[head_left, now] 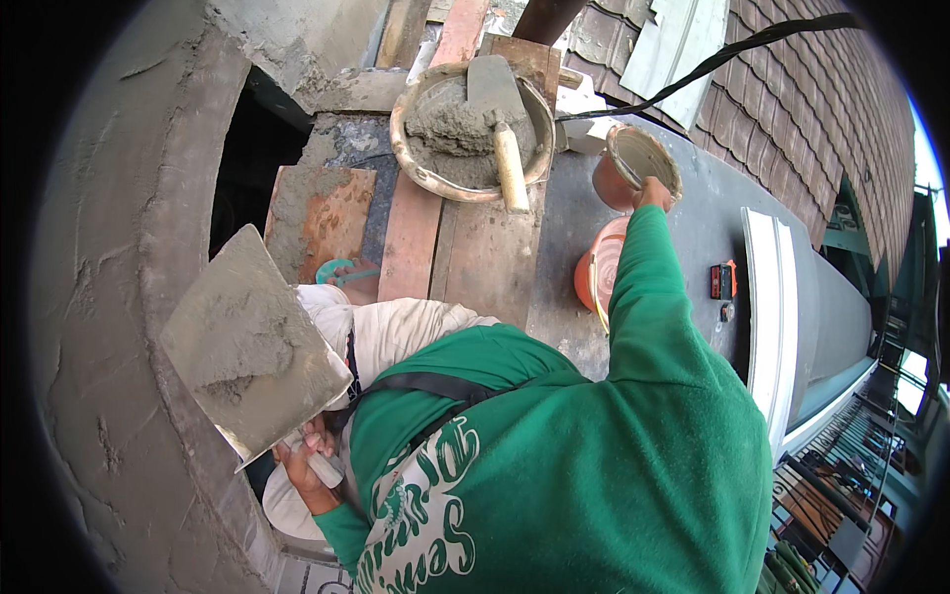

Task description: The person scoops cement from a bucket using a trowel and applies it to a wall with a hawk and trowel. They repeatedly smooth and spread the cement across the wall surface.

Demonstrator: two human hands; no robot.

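Observation:
My left hand (307, 470) is closed round the pale handle of a plasterer's hawk (188, 342). The square hawk is tilted beside the rough wall, with a patch of wet grey mortar (247, 337) spread on it. My right arm reaches out to the right, and my right hand (653, 194) grips the near rim of a small mortar-stained bucket (616, 185). Close below that one stands an orange-pink bucket (591, 277) with a handle. A trowel (510, 168) with a wooden grip rests across a round tub (404, 148) of grey mortar (450, 129).
Wooden planks (485, 247) run under the tub. A mortar-smeared board (336, 213) lies near a dark opening (247, 148) by the plastered wall (109, 297). On the right are a red-black tool (723, 281), white metal strips (767, 317), a black cable (732, 49) and roof tiles (792, 109).

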